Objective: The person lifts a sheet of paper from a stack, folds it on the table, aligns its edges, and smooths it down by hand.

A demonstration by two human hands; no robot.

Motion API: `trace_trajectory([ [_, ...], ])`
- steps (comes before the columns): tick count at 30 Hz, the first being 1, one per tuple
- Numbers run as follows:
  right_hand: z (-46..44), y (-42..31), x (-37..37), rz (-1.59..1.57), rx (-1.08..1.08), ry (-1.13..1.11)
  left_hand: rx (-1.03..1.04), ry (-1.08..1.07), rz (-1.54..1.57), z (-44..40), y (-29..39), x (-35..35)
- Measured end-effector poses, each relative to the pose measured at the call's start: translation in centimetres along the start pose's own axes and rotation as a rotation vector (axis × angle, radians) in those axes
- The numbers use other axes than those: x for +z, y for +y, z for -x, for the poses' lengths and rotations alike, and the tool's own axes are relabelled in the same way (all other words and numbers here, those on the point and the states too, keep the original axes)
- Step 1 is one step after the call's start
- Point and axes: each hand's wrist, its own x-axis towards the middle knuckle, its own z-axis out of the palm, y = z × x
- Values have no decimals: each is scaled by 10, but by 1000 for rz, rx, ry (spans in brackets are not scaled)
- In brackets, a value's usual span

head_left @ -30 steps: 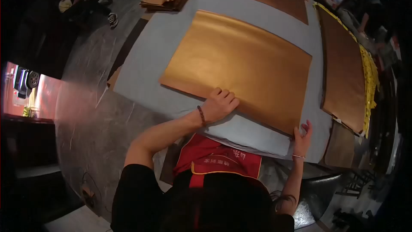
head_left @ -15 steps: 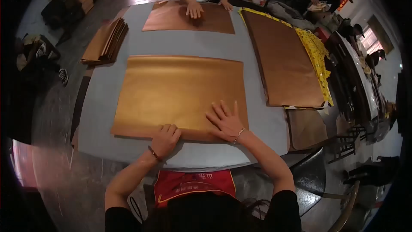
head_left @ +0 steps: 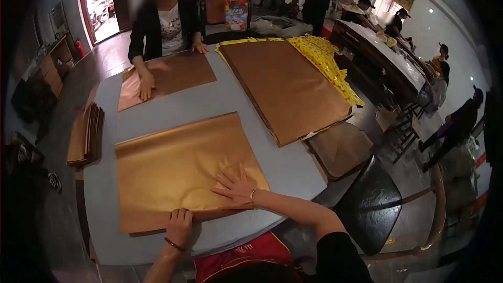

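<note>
A sheet of golden-brown paper point(head_left: 162, 173) lies in front of me on the grey-covered table point(head_left: 272, 149), its surface slightly wrinkled under my right hand. My left hand point(head_left: 179, 226) has its fingers curled over the near edge of this sheet, pinching it. Flat on the sheet, toward its right end, rests my right hand point(head_left: 234, 188) with the fingers spread. Across the table, a co-worker's hand point(head_left: 146, 85) presses on another brown sheet point(head_left: 178, 76).
Folded brown paper point(head_left: 85, 133) is stacked at the left edge. A thick pile of brown sheets point(head_left: 288, 86) lies on yellow wrapping point(head_left: 325, 55) at the right. A black chair point(head_left: 369, 204) stands near my right side. Several people work at a long table point(head_left: 380, 47) behind.
My view has turned to the right and lifted. The co-worker's hands are farther apart, one now lower on their sheet. My hands remain on the golden sheet, which has wrinkled near my right hand.
</note>
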Motion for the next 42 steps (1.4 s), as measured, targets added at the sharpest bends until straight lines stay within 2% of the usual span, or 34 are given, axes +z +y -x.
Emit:
trace_trajectory([
  [2,-2,-1,7,-18,4,36,8,12,-38,2,1,-2],
  [3,-1,-1,7,-47,-6,65,-16,-63,-18,4,2,-4],
  [9,14,-5,15,-70,-25,106,-3,-53,21,14,15,-12],
  [11,15,-6,27,-87,-57,224,-8,-92,14,17,18,-13],
  [19,19,-9,7,-88,-49,103,-26,-157,-11,16,22,-15],
  [21,21,-9,3,-68,-41,76,-11,-93,-13,20,21,-9],
  [23,19,-9,12,-120,-52,170,-23,-110,-21,23,21,-10],
  [24,19,-8,7,-129,-42,75,-38,-119,-35,23,22,-10],
  [27,22,-10,-6,-146,-25,25,2,-41,-11,26,19,-8],
  [31,22,-10,0,-160,-38,69,-5,-44,77,35,16,-18],
  [33,22,-11,0,-108,-42,110,-61,-174,199,37,19,-34],
  [35,21,-10,-2,-136,-40,69,-82,-186,205,55,8,-26],
  [36,23,-13,-23,-145,-14,-87,-104,-207,205,58,3,-25],
  [37,22,-11,-24,-133,-16,-88,-261,-296,291,65,-2,-26],
  [38,22,-13,-21,-129,-18,-91,-260,-278,284,65,-9,-23],
  [39,22,-12,-9,-126,-35,24,-405,-298,181,68,-21,-23],
  [40,21,-13,-14,-121,-14,-10,-551,-326,74,72,-33,-25],
  [41,21,-16,-18,-119,7,-46,-557,-331,65,75,-44,-29],
  [42,22,-13,-11,-114,-21,32,-715,-395,-28,74,-57,-35],
])
